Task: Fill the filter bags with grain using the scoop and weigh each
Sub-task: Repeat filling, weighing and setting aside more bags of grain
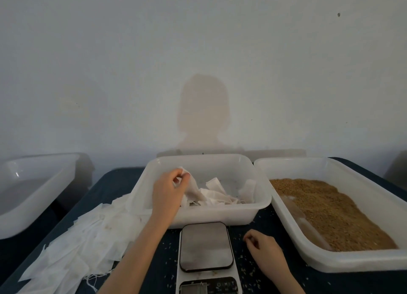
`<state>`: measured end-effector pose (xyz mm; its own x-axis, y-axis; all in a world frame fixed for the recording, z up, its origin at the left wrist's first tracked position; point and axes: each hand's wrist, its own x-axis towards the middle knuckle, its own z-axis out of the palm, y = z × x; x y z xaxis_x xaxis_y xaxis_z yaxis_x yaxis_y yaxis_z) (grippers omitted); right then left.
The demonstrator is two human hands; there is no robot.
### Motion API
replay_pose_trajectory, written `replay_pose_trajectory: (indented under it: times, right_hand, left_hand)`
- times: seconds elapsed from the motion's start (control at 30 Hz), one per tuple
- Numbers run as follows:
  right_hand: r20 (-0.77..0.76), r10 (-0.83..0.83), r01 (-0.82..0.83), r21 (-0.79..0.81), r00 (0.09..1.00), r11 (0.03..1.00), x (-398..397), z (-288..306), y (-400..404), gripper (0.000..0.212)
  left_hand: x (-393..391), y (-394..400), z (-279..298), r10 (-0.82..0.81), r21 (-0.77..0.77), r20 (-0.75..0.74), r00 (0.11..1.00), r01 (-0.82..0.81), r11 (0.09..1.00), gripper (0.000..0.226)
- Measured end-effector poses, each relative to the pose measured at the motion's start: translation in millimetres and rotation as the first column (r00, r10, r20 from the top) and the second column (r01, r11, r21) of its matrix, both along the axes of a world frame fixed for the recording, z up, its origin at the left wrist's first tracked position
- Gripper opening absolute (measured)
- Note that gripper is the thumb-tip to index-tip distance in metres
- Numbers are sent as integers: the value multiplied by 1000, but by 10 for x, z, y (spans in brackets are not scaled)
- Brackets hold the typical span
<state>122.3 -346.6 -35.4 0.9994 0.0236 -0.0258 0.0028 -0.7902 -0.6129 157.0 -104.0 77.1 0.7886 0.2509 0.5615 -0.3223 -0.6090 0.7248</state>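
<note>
Filter bag (192,187), white and limp, hangs from my left hand (169,191) over the middle tub (262,202); my left arm reaches forward across the tub's near wall, wrist bent, thumb and fingertips pinching the bag's top corner so it droops onto the loose bags (220,195) heaped inside; my right hand (262,245) rests on the dark table (259,221) just right of the scale (207,247), fingers curled loosely, grasping nothing that I can see; the scale's steel platform is bare; grain (330,212), tan and fine, lies in the right tub (374,265), sloped toward its far side; a flat spread of bags (83,241) lies on the table to the left, near me; another tub (33,216) sits far left.
</note>
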Motion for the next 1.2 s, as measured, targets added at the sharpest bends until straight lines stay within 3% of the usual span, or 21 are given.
replay_pose_trajectory:
  times: [0.1,0.2,0.33,0.43,0.53,0.63,0.7,0.8,0.87,0.93,1.03,1.13,1.2]
  right_hand:
    - [1,7,-7,3,1000,1000,-7,4,-1,18]
    - [6,12,-12,2,1000,1000,-15,6,-5,18]
    - [13,18,-18,-4,1000,1000,-18,3,-11,17]
    - [15,16,-16,-13,1000,1000,-9,-8,-12,15]
    - [15,8,-7,-21,1000,1000,13,-27,-16,16]
    - [13,2,-2,-36,1000,999,35,-50,-14,17]
    - [15,-1,2,-47,1000,999,44,-60,-10,17]
    - [20,-5,6,-56,1000,998,57,-68,-8,18]
    - [19,-6,7,-60,1000,998,64,-75,-10,19]
    - [16,-5,6,-64,1000,998,75,-86,-12,20]
    - [7,-17,18,-67,1000,998,93,-96,-16,20]
    - [7,-26,27,-63,1000,998,98,-112,-18,19]
    - [10,-35,35,-61,999,997,90,-119,-8,18]
  left_hand:
    - [185,61,-86,116,211,-161,980,-81,974,16]
    - [265,112,-254,223,508,-398,890,12,861,27]
    - [265,172,-276,196,512,-531,825,127,850,28]
    - [185,255,-209,111,413,-542,833,148,899,20]
    - [68,415,-180,83,363,-453,888,99,927,15]
    - [-82,679,-237,238,360,-304,922,-120,925,15]
    - [-188,890,-356,391,368,-286,875,-277,888,19]
    - [-335,1133,-597,435,315,-333,837,-336,887,11]
    - [-408,1228,-764,424,270,-250,870,-358,894,13]
    - [-434,1283,-917,437,382,-210,875,-338,860,18]
    - [-401,1286,-1091,390,572,-387,836,-114,812,38]
    - [-356,1258,-1092,396,742,-334,855,-21,670,25]
    - [-362,1235,-995,433,777,-328,840,-21,629,20]
